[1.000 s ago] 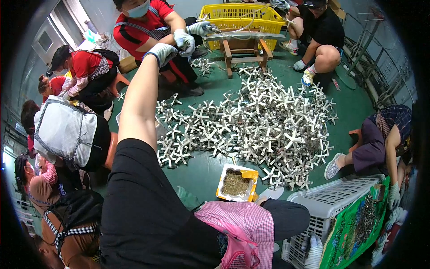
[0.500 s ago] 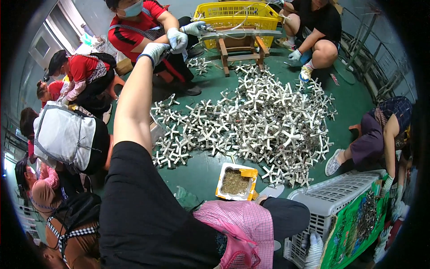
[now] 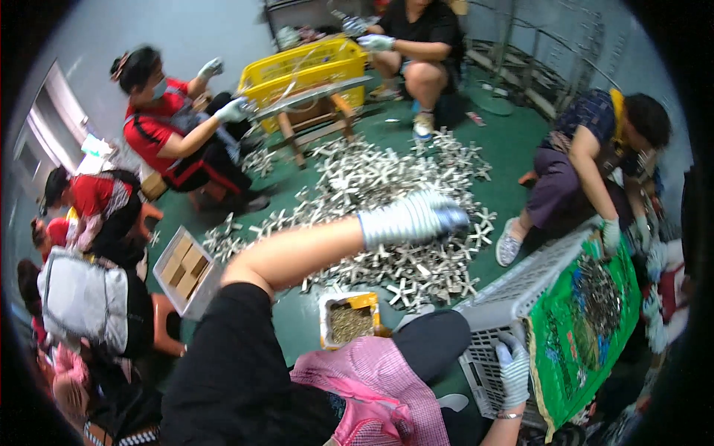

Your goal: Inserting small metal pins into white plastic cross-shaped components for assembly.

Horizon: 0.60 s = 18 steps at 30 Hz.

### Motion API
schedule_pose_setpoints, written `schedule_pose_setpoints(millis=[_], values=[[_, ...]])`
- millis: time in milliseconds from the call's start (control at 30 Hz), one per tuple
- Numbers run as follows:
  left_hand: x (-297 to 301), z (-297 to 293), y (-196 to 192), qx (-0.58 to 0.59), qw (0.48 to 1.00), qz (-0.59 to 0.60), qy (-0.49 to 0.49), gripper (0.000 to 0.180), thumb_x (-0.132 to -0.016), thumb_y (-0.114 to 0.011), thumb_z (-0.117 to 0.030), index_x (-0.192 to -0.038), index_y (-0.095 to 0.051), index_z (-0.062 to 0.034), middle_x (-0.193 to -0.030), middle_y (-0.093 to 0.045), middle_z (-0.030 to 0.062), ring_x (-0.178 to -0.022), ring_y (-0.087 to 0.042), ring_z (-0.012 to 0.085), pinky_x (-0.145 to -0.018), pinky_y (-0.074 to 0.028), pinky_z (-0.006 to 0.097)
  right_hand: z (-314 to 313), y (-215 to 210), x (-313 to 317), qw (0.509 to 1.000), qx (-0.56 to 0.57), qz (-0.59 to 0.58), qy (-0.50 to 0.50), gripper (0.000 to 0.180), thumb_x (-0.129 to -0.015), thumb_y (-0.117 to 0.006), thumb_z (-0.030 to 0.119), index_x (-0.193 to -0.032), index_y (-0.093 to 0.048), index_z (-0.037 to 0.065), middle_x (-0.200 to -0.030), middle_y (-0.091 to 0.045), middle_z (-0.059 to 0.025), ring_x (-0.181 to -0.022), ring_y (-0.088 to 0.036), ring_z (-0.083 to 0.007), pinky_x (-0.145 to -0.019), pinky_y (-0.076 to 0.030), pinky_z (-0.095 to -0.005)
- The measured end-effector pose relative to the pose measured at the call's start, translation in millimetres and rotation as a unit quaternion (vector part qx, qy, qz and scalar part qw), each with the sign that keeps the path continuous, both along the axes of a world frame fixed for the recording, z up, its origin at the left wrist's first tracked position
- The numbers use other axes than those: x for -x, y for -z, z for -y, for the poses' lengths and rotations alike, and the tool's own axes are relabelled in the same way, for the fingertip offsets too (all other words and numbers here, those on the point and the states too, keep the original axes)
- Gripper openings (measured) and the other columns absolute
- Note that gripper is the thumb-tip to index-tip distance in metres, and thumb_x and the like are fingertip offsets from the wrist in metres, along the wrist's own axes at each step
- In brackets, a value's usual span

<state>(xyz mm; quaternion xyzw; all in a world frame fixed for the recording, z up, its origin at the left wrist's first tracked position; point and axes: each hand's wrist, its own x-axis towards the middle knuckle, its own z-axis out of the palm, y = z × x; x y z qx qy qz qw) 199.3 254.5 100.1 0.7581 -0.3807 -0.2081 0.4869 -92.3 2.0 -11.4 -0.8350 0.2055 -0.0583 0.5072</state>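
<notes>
two gloved hands belong to the person wearing the camera. the left hand [image 3: 416,217], in a striped grey glove with dark fingertips, stretches out over the pile of metal cross pieces [image 3: 387,215] on the green floor [image 3: 513,149]; it is blurred, so i cannot tell whether its grip is open or closed, and nothing can be made out in it. the right hand [image 3: 513,369], in a pale grey glove, rests on the rim of the white plastic crate [image 3: 513,286] at the person's right, fingers curled onto the edge.

too many cross pieces to count: they lie in one broad heap in the middle of the floor, with loose ones scattered round it. one small yellow tray [image 3: 348,320] of tiny metal bits sits on the floor just this side of the heap, near the person's knee. one green printed sack [image 3: 576,334] drapes over the crate's far side, with dark metal parts lying on it. one grey box [image 3: 186,271] holding brown cartons stands at the left. one yellow basket [image 3: 309,74] stands behind a low wooden surface [image 3: 312,111] at the far side of the heap.

three other people sit round the heap: one in a red shirt [image 3: 152,130] at the left, one in black [image 3: 416,33] at the back, one in dark patterned clothes [image 3: 595,126] bent over at the right. more people crowd the left edge.
</notes>
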Motion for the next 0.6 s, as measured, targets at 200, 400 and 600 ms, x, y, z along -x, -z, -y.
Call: schedule_pose_setpoints(millis=[200,400,600], values=[[121,162,56,0.104,0.984,-0.069,0.127,0.037,-0.092,-0.052,-0.037,-0.106,-0.063,-0.0046,-0.08,-0.066,0.0079,-0.073,-0.062,0.0138,-0.067,-0.05,0.031,7,14,18,0.967,-0.172,0.154,0.106,0.036,-0.088,-0.06,0.024,-0.113,-0.057,-0.002,-0.094,-0.064,-0.0096,-0.079,-0.06,-0.0133,-0.071,-0.05,-0.028],[162,209,105,0.08,0.975,0.053,0.2,0.037,-0.094,-0.047,-0.035,-0.105,-0.063,-0.0039,-0.092,-0.065,0.018,-0.086,-0.063,0.0318,-0.077,-0.049,0.038,28,29,35,0.98,-0.126,0.127,0.083,0.027,-0.084,-0.063,0.014,-0.102,-0.054,-0.005,-0.091,-0.058,-0.0052,-0.082,-0.053,-0.0121,-0.076,-0.045,-0.0259],[155,212,104,0.081,0.959,0.116,0.246,0.034,-0.092,-0.048,-0.032,-0.104,-0.062,-0.0043,-0.096,-0.064,0.0151,-0.089,-0.061,0.0305,-0.079,-0.049,0.037,24,6,29,0.953,-0.253,0.154,0.068,0.034,-0.083,-0.062,0.012,-0.112,-0.052,-0.001,-0.099,-0.057,-0.0039,-0.091,-0.055,-0.0119,-0.082,-0.045,-0.0274]])
